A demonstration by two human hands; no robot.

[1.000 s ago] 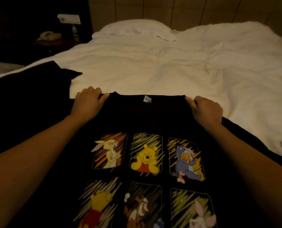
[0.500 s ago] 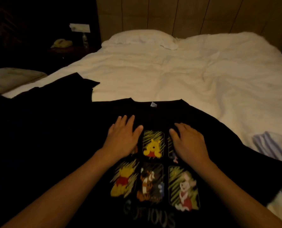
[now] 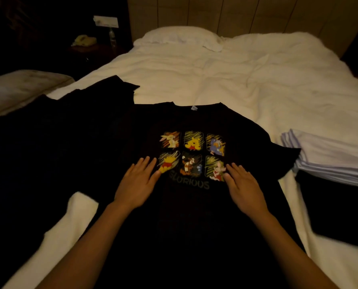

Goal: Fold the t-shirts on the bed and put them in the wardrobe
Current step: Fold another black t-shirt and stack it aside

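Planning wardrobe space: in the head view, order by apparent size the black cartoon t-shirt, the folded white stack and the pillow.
1. black cartoon t-shirt
2. folded white stack and pillow: look alike, and the pillow lies farther away, so unranked.

matt black cloth t-shirt [image 3: 194,122]; rumpled white cloth bedding [image 3: 226,76]; headboard [image 3: 226,15] perhaps wood.

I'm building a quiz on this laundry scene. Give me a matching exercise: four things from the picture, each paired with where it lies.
Things:
1. printed t-shirt
2. white stack
3. pillow
4. left hand

Places:
A. at the head of the bed
B. flat on the shirt, left of the print
C. spread face up mid-bed
D. on the bed's right edge

Pairs: 1-C, 2-D, 3-A, 4-B
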